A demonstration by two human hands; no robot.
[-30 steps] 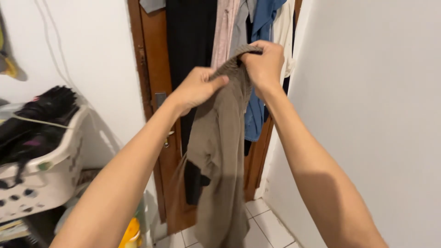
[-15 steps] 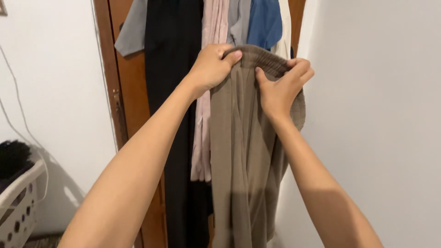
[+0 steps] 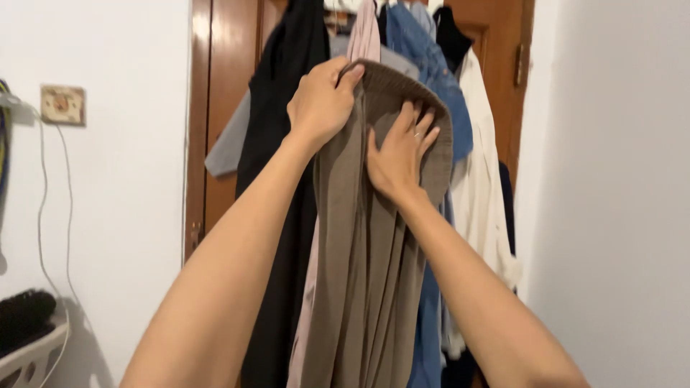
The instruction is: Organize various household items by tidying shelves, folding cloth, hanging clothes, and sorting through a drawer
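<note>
Lifting higher than before, left hand clenched on taupe trousers' waistband, right hand now flat inside.

The taupe trousers run off the frame at 6 o'clock, legs unseen. The left hand hides its fingertips behind the waistband. The hangers' hooks are cut off at 12 o'clock. At 8 o'clock the white laundry basket shows only a corner.
</note>
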